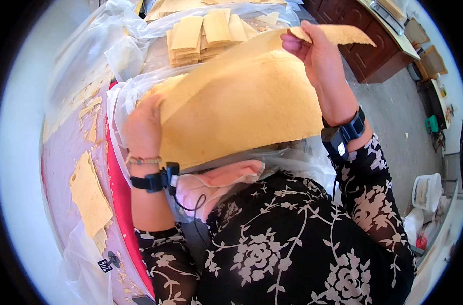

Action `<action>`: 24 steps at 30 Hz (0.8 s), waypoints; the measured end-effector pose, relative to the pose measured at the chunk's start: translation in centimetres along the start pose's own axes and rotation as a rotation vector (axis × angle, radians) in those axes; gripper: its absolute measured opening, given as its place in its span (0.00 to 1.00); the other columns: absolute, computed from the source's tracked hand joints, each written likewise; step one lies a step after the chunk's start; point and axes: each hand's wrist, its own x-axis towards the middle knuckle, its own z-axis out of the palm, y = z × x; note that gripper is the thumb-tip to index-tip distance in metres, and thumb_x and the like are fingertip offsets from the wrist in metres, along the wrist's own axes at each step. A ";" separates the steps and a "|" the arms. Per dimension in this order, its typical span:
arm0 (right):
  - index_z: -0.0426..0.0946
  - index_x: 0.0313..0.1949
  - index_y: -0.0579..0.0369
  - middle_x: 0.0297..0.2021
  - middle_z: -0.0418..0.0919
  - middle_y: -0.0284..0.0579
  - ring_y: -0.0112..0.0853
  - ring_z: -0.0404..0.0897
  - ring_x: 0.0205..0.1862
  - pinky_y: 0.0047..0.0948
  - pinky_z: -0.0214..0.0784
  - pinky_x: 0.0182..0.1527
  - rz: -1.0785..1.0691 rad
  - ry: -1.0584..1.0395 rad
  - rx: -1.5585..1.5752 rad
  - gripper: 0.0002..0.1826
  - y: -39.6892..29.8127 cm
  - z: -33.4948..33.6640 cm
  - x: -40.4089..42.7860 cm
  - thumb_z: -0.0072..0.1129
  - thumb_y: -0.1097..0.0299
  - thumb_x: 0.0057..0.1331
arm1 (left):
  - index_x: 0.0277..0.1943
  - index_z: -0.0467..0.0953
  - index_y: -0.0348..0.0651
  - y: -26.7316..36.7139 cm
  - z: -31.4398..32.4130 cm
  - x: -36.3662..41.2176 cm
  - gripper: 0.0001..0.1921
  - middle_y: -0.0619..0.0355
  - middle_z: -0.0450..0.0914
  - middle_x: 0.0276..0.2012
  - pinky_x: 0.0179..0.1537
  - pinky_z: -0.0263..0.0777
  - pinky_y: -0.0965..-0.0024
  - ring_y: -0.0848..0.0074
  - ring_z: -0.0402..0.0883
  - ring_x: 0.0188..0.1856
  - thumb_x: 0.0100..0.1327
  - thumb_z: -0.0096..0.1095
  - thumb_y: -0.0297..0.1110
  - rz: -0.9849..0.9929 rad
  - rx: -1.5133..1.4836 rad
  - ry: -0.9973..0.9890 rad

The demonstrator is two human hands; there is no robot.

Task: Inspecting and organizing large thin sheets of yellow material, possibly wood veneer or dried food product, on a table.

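A thin tan sheet [231,63], which looks like coarse paper, stretches in a slanting band between my two hands and is blurred. My right hand [311,53] pinches it high at the right, and a ragged-edged end [347,34] sticks out past the fingers. At the lower left, my left hand [143,122] closes on the other end; its fingertips are blurred. Beneath lies a wide stack of tan sheets [239,118] on clear plastic film, its near edge by my body.
Folded tan sheets [201,36] are piled behind the stack. Torn scraps [90,194] and crumbs lie on the pale table surface [63,152] at left, near a small black-and-white marker [105,265]. A pink cloth [223,179] rests before me. Cabinets [368,49] and a white bucket [426,192] stand right.
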 end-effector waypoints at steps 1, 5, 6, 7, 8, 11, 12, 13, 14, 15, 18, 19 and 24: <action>0.79 0.45 0.64 0.39 0.85 0.52 0.35 0.86 0.39 0.33 0.79 0.50 -0.048 -0.011 0.029 0.17 -0.4 0.4 0.3 0.52 0.60 0.74 | 0.46 0.84 0.52 -0.2 -0.9 1.1 0.09 0.54 0.86 0.39 0.39 0.78 0.61 0.59 0.85 0.38 0.64 0.64 0.32 0.001 0.000 0.001; 0.79 0.46 0.63 0.40 0.85 0.51 0.37 0.85 0.42 0.37 0.77 0.54 -0.099 -0.078 0.141 0.16 -3.3 0.3 0.2 0.55 0.60 0.72 | 0.46 0.84 0.49 -0.1 -6.3 4.9 0.09 0.54 0.86 0.39 0.41 0.78 0.64 0.59 0.85 0.40 0.65 0.63 0.30 0.027 -0.014 0.153; 0.78 0.47 0.63 0.39 0.84 0.51 0.38 0.85 0.42 0.39 0.77 0.54 -0.020 -0.102 0.175 0.16 -4.0 0.1 -0.1 0.56 0.60 0.72 | 0.46 0.84 0.47 -0.1 -7.7 5.5 0.08 0.54 0.86 0.39 0.42 0.77 0.65 0.58 0.84 0.40 0.65 0.62 0.29 0.054 -0.034 0.161; 0.78 0.50 0.62 0.42 0.84 0.54 0.39 0.86 0.39 0.39 0.78 0.53 -0.078 -0.112 0.207 0.17 -4.6 -0.1 -1.1 0.56 0.61 0.72 | 0.46 0.84 0.47 0.4 -9.5 5.7 0.08 0.54 0.86 0.39 0.42 0.77 0.65 0.58 0.84 0.40 0.65 0.62 0.29 0.049 -0.023 0.166; 0.77 0.52 0.62 0.45 0.84 0.57 0.41 0.87 0.37 0.38 0.79 0.52 -0.139 -0.110 0.231 0.17 -6.0 -0.4 -2.9 0.57 0.61 0.72 | 0.46 0.84 0.44 1.5 -11.7 5.6 0.08 0.53 0.86 0.38 0.42 0.77 0.67 0.61 0.85 0.39 0.65 0.62 0.27 0.114 -0.035 0.083; 0.80 0.50 0.58 0.36 0.86 0.48 0.33 0.86 0.36 0.36 0.79 0.50 -0.057 -0.208 0.201 0.17 -9.6 -4.0 -6.5 0.55 0.58 0.73 | 0.44 0.82 0.37 3.3 -16.0 5.6 0.07 0.50 0.86 0.38 0.43 0.76 0.69 0.66 0.85 0.40 0.65 0.61 0.23 0.127 -0.216 -0.158; 0.80 0.50 0.58 0.36 0.86 0.48 0.33 0.86 0.36 0.36 0.79 0.50 -0.056 -0.200 0.198 0.17 -10.4 -4.9 -7.2 0.55 0.58 0.73 | 0.43 0.82 0.34 3.7 -17.0 5.9 0.07 0.49 0.86 0.38 0.43 0.76 0.70 0.69 0.86 0.40 0.64 0.60 0.22 0.066 -0.376 -0.311; 0.80 0.50 0.58 0.35 0.86 0.47 0.31 0.85 0.36 0.34 0.79 0.49 0.003 -0.202 0.132 0.19 -11.1 -5.7 -7.7 0.54 0.56 0.74 | 0.41 0.81 0.30 4.0 -17.4 6.9 0.06 0.48 0.87 0.36 0.42 0.76 0.71 0.74 0.85 0.39 0.63 0.60 0.20 0.078 -0.379 -0.446; 0.80 0.51 0.58 0.34 0.86 0.46 0.29 0.85 0.36 0.32 0.79 0.48 0.064 -0.216 0.073 0.20 -11.5 -5.9 -8.0 0.53 0.54 0.74 | 0.41 0.81 0.30 3.5 -17.0 7.4 0.06 0.48 0.87 0.36 0.42 0.76 0.71 0.74 0.85 0.39 0.63 0.60 0.20 0.077 -0.377 -0.449; 0.81 0.51 0.58 0.36 0.86 0.44 0.26 0.84 0.34 0.27 0.78 0.45 0.121 -0.167 0.016 0.23 -11.5 -6.1 -7.7 0.51 0.50 0.75 | 0.42 0.81 0.29 2.6 -15.4 8.7 0.06 0.51 0.86 0.36 0.44 0.76 0.72 0.75 0.84 0.39 0.63 0.61 0.20 0.029 -0.424 -0.525; 0.80 0.52 0.57 0.37 0.86 0.41 0.25 0.83 0.34 0.23 0.76 0.43 0.289 -0.134 -0.045 0.26 -8.4 -7.0 -4.0 0.52 0.45 0.74 | 0.41 0.82 0.28 2.3 -10.1 14.4 0.11 0.51 0.87 0.36 0.42 0.76 0.70 0.76 0.84 0.36 0.61 0.67 0.29 0.136 -0.274 -0.811; 0.80 0.53 0.57 0.38 0.86 0.40 0.24 0.83 0.36 0.23 0.76 0.44 0.322 -0.062 -0.131 0.28 -6.9 -6.8 -3.4 0.52 0.43 0.73 | 0.41 0.82 0.29 1.3 -5.6 15.7 0.13 0.50 0.87 0.36 0.41 0.76 0.70 0.76 0.85 0.36 0.60 0.69 0.32 0.205 -0.259 -0.883; 0.73 0.62 0.55 0.51 0.81 0.41 0.26 0.78 0.51 0.26 0.72 0.52 0.253 0.059 -0.340 0.28 -0.4 -9.5 -5.0 0.54 0.47 0.73 | 0.49 0.83 0.42 -0.5 7.3 12.5 0.17 0.53 0.86 0.43 0.52 0.75 0.58 0.62 0.84 0.49 0.57 0.71 0.35 0.175 0.174 -0.797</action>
